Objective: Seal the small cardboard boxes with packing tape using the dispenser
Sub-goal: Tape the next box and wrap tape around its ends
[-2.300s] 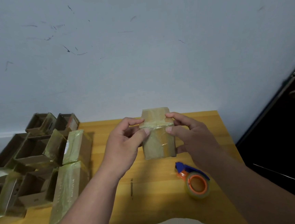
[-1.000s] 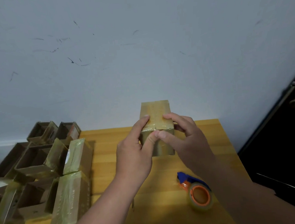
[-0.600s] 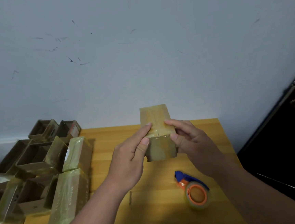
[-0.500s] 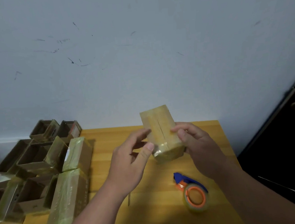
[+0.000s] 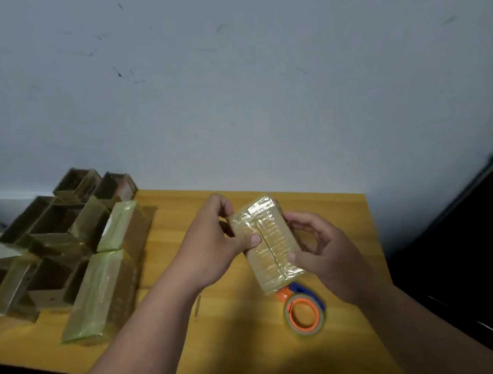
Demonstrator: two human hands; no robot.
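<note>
- Fingers: the left hand (image 5: 214, 243) is curled round the box (image 5: 266, 241), thumb pressed near the centre seam; the right hand (image 5: 324, 250) grips its right side and near end.
- The box is held above the table (image 5: 340, 211), between both hands, taped face up.
- Its long axis runs from far-left to near-right, slightly tilted.
- The tape dispenser (image 5: 303, 308) lies on the table just near of the box's near end; the right hand is judged nearer to it.
- Other boxes (image 5: 99, 292) are seen at the left.
</note>
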